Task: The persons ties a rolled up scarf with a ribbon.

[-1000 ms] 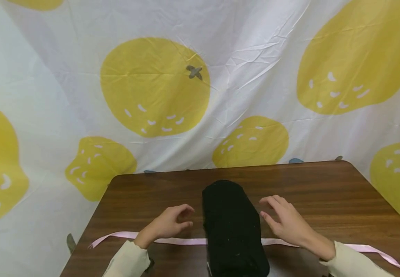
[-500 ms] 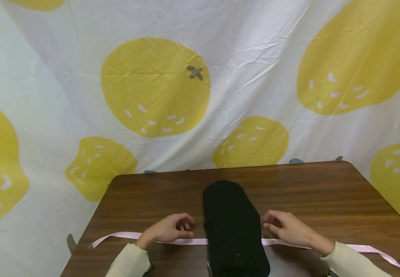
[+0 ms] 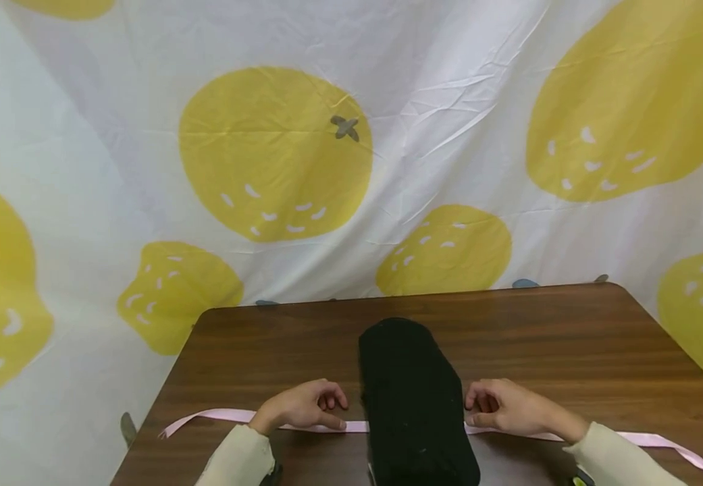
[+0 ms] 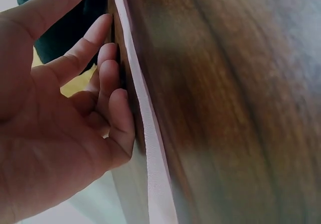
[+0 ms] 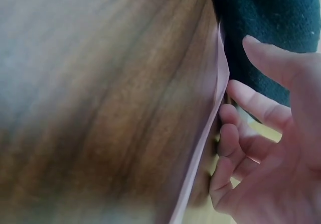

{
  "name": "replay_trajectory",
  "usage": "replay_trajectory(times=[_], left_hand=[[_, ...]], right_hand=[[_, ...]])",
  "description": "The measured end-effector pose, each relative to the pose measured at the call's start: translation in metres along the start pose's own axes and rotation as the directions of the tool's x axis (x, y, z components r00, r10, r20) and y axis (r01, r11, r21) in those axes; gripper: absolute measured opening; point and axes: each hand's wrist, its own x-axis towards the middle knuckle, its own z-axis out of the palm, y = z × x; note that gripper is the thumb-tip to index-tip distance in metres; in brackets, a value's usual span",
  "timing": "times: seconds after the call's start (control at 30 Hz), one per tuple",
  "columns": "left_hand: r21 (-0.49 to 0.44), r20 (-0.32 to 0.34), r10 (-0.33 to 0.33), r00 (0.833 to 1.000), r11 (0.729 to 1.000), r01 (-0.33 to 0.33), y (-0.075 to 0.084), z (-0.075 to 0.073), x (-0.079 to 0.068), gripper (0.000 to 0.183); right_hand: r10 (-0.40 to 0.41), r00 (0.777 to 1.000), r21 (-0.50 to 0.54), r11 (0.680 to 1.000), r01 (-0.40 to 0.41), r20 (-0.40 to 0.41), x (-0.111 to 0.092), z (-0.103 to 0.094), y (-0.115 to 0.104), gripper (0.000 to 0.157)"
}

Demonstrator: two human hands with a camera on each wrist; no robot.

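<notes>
A long black fabric-covered block (image 3: 414, 398) with rounded edges lies lengthwise on the table. Beneath it runs a pale pink ribbon (image 3: 357, 426), its two ends stretching out left and right. My left hand (image 3: 304, 405) is low over the ribbon on the block's left; in the left wrist view its loosely bent fingers come close to the ribbon (image 4: 143, 103), thumb apart. On the other side my right hand (image 3: 512, 406) is beside the block. Its index fingertip appears to touch the ribbon (image 5: 210, 111), thumb held away. The ribbon under the block is hidden.
The brown wood-grain table (image 3: 545, 331) has rounded far corners. Right behind it hangs a white cloth (image 3: 436, 121) printed with yellow lemons. The ribbon's right end curls up near the table's right side.
Both hands have come down to the ribbon beside the block. The right hand's fingers, more spread before, are now more bent. Block and ribbon lie much as they did.
</notes>
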Motion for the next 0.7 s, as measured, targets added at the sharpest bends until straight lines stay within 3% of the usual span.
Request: replay_trajectory(times=[0.23,0.7], left_hand=[[0.018,-0.004,-0.016,1.000,1.000,0.016,0.0022,0.0028,0.0029,0.023],[0.093,-0.037,0.012,0.999,0.996,-0.008,0.0045,0.0044,0.0055,0.025]], right_hand=[[0.021,0.999,-0.025,0.999,-0.020,0.031,0.0007,-0.0035,-0.0016,0.019],[0.120,0.993,-0.070,0.990,-0.121,-0.010,0.0036,-0.0002,-0.0011,0.029]])
